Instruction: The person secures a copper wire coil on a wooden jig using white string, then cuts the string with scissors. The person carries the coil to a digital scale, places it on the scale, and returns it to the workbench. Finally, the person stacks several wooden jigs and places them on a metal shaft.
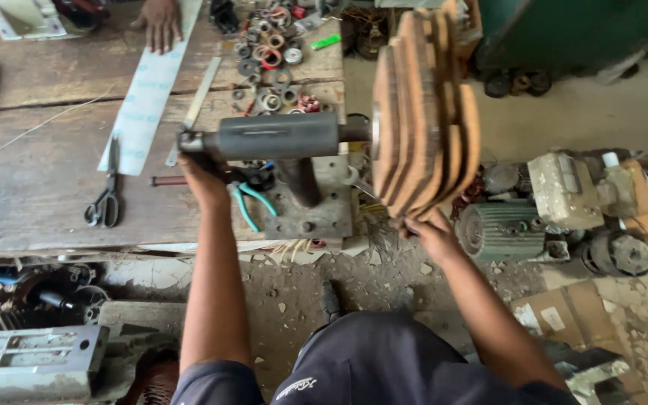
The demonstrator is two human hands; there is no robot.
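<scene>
the left hand (198, 171) grips the crank end of the dark steel winding spindle (279, 135) bolted to the worn wooden bench (31, 187), the right hand (430, 231) steadies the bare stepped wooden coil former (421, 120), apparently unwound.

The left hand (202, 174) closes over the crank end of the grey spindle (279, 135), so what its grip holds is hidden. The right hand (430, 231) has its fingertips tucked under the wooden stepped former (421, 112), whose top the picture's edge cuts off. Another person's hand (160, 22) is cropped at the wrist. The small rings (268, 56) on the worktop (31, 180) are perhaps washers, too small to tell
</scene>
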